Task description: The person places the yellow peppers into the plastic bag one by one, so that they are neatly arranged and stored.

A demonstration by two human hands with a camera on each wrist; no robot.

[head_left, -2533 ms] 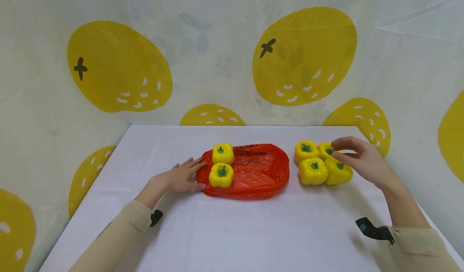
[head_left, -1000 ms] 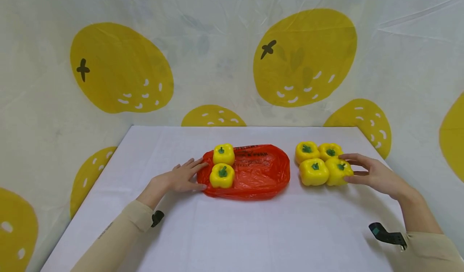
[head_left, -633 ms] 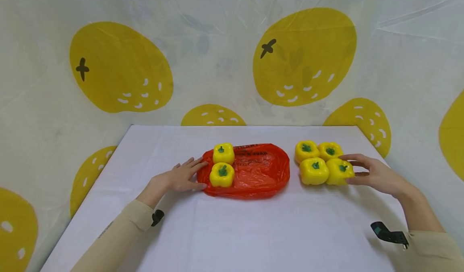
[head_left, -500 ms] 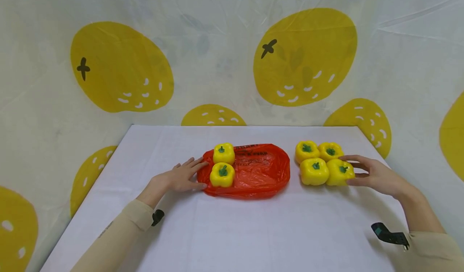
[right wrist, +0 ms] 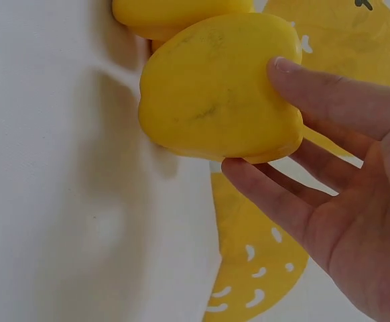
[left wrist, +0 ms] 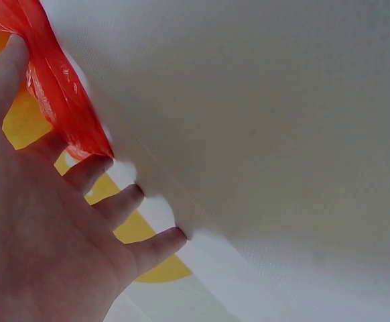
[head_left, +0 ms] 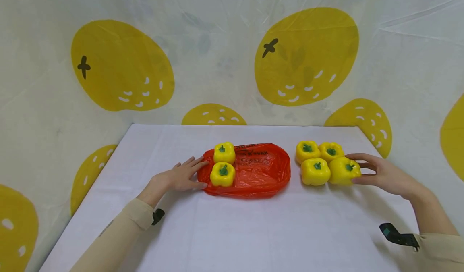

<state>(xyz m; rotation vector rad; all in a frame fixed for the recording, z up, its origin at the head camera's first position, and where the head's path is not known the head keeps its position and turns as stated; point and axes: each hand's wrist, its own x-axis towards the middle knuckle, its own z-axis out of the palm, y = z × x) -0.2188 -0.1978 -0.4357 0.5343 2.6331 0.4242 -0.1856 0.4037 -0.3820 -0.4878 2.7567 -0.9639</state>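
In the head view my left hand [head_left: 180,176] lies with fingers spread at the left end of a flattened red plastic bag [head_left: 262,174]. Its thumb and some fingertips touch the bag's edge, as the left wrist view also shows. Two yellow bell peppers, a rear one [head_left: 224,152] and a front one [head_left: 222,174], sit upright on the bag. My right hand [head_left: 389,175] holds the near right yellow bell pepper [right wrist: 215,87] of a cluster, thumb on one side and fingers on the other. That pepper is slightly tilted; its underside faces the right wrist camera.
Beside the held pepper stand three more yellow bell peppers, at the back left [head_left: 307,152], back right [head_left: 330,151] and front left [head_left: 315,171]. All rest on a white-covered table [head_left: 239,235]. A white curtain [head_left: 214,54] printed with yellow fruit hangs behind and at both sides.
My right hand came down from above the cluster to the near right pepper, took hold of it, and has shifted it slightly to the right. My left hand stays put.
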